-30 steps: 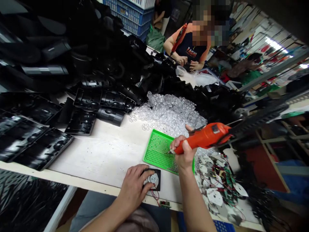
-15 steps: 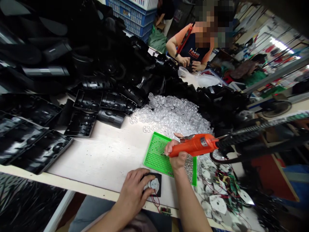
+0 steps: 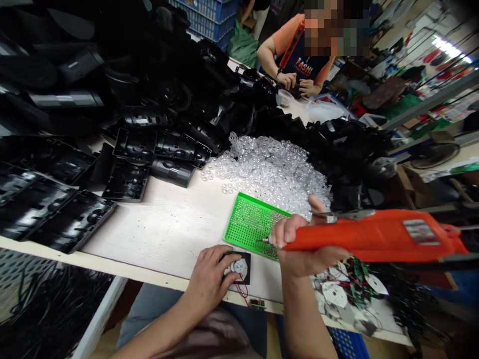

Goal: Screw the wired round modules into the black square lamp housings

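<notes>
At the table's front edge my left hand [image 3: 214, 274] grips a small round white motor part [image 3: 240, 268] that sits on a black square block [image 3: 245, 280]. Red wires run from the part to a small green circuit board [image 3: 257, 303]. My right hand [image 3: 299, 244] is wrapped round a red electric screwdriver [image 3: 359, 234], held nearly level. Its metal tip points left, over the green perforated tray [image 3: 243, 222]. Small screws [image 3: 279, 219] lie in the tray's right part, which my right hand and the tool partly hide.
Behind the tray is a heap of clear plastic pieces [image 3: 277, 164]. Black plastic shells [image 3: 127, 180] cover the left and back. White discs with wires [image 3: 335, 294] lie at the right. Across the table a person [image 3: 299, 70] works with both hands.
My right hand and the screwdriver have moved right and nearer the camera, with the tool now more level. My left hand still grips the part. The view has tilted slightly down.
</notes>
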A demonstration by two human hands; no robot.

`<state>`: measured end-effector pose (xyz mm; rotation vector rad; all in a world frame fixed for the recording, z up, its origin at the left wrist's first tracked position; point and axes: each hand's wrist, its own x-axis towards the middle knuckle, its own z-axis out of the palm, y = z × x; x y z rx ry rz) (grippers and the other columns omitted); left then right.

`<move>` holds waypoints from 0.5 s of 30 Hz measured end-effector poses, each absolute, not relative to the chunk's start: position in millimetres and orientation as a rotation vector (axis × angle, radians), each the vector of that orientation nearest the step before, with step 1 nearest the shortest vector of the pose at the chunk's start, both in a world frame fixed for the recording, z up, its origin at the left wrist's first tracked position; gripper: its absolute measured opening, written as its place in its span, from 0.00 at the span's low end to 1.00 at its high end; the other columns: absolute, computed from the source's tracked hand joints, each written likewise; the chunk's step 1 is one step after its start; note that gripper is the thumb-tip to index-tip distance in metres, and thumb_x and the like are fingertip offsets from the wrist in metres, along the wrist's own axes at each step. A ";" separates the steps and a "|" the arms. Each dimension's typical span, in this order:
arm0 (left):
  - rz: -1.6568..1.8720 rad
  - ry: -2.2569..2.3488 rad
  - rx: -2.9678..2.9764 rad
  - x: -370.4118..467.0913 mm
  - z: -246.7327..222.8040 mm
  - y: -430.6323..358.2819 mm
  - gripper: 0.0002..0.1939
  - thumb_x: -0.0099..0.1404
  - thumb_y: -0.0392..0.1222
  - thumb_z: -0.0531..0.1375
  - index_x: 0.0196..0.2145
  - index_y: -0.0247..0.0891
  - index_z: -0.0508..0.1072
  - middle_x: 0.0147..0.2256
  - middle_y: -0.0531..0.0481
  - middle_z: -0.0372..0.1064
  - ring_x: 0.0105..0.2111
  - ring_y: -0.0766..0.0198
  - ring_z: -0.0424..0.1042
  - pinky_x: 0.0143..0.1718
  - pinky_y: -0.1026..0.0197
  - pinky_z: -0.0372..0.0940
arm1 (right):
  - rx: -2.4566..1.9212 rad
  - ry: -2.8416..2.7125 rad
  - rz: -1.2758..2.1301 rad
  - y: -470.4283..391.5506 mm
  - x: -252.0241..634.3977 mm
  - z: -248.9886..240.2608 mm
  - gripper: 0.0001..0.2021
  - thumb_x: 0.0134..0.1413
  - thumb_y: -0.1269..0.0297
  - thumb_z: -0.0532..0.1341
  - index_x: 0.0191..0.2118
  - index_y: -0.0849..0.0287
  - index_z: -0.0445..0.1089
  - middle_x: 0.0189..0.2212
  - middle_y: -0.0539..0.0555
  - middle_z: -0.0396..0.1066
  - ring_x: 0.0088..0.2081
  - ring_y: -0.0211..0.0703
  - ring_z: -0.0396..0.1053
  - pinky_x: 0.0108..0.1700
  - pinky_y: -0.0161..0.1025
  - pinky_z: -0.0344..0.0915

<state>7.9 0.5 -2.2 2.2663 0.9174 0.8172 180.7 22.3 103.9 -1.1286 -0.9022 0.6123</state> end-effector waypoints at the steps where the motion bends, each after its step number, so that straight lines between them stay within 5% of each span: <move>1: 0.815 0.919 2.270 7.8 -2.1 0.6 0.11 0.68 0.41 0.56 0.47 0.41 0.71 0.45 0.44 0.70 0.47 0.55 0.68 0.45 0.52 0.63 | -1.139 -0.911 0.634 13.8 176.8 106.4 0.39 0.49 0.27 0.42 0.56 0.52 0.56 0.14 0.41 0.50 0.11 0.36 0.48 0.15 0.36 0.51; 15: 0.800 0.920 2.296 7.8 -8.0 -0.8 0.13 0.68 0.44 0.56 0.49 0.42 0.71 0.47 0.45 0.70 0.48 0.55 0.68 0.47 0.53 0.62 | -1.028 -0.768 0.796 -19.8 150.9 72.6 0.39 0.37 0.29 0.61 0.50 0.53 0.64 0.14 0.41 0.57 0.13 0.35 0.52 0.17 0.34 0.53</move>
